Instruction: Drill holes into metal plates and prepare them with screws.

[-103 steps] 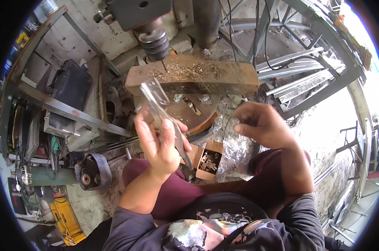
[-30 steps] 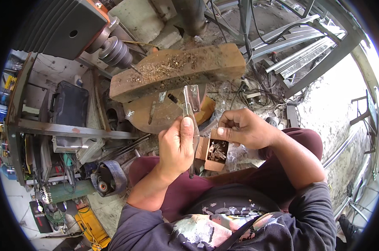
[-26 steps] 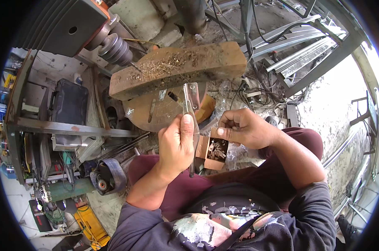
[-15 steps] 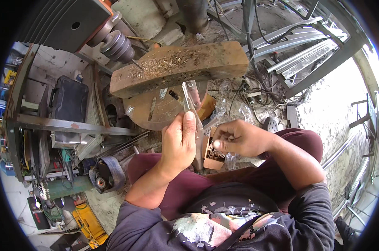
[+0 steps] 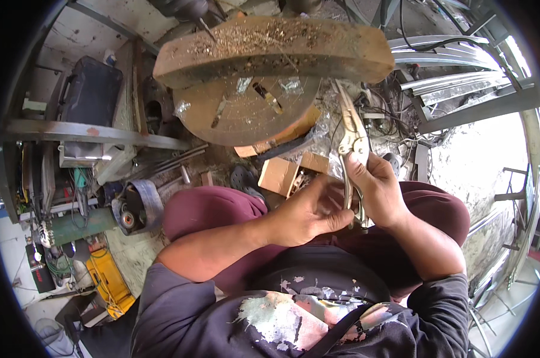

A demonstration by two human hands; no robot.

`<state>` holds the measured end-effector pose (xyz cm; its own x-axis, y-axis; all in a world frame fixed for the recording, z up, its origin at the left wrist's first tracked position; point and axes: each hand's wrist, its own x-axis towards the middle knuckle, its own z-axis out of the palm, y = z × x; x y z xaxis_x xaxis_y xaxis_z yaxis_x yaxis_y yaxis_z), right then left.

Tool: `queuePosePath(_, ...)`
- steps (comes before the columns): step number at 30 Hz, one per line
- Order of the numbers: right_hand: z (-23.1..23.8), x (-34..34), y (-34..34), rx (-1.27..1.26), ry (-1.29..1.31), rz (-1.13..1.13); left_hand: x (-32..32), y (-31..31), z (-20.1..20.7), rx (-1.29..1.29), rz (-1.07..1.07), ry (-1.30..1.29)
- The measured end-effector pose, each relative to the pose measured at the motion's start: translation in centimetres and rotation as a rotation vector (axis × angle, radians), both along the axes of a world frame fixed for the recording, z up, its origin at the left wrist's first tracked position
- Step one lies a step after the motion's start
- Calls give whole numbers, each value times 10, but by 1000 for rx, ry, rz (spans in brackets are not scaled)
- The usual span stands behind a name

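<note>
A pair of long-nose locking pliers [image 5: 355, 140] is held in front of me, over my lap, its jaws pointing up and away. My right hand [image 5: 382, 191] is closed around its right side, thumb pressed near the pivot. My left hand [image 5: 312, 210] is closed on the lower left handle, its thumb lying across the handle end; some of its fingers are hidden. Just beyond my left hand stands an open cardboard box [image 5: 277, 175] with small metal pieces in it, partly covered by that hand.
A thick wooden block [image 5: 282, 51] strewn with metal shavings lies on a round base [image 5: 246, 122] ahead, under a drill bit [image 5: 207, 28]. Metal profiles [image 5: 455, 83] and cables lie at the right. A steel frame [image 5: 97, 134] and black case [image 5: 91, 89] stand left.
My left hand no longer shows the flat metal piece with holes. Both hands are now on the pliers, further right. My right hand has left the box, and the view has shifted.
</note>
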<state>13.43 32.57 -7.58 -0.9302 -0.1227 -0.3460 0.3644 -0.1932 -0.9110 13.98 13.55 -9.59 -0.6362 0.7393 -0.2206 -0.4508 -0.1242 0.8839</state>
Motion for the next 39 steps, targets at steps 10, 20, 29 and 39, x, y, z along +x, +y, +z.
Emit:
queuePosePath(10,-74,60,-15,196,-598,72,38,-5,-31,-95,-153,-869)
queuePosePath(20,-86,51,-17,118,-919,248,37,-8,-38,-176,-163,-1042)
queuePosePath(29,-76,41,-22,149,-903,330,41,-14,-57,-155,-223,-1056)
queuePosePath(39,-106,60,-23,92,-913,413,39,-16,-64,-104,-293,-1191)
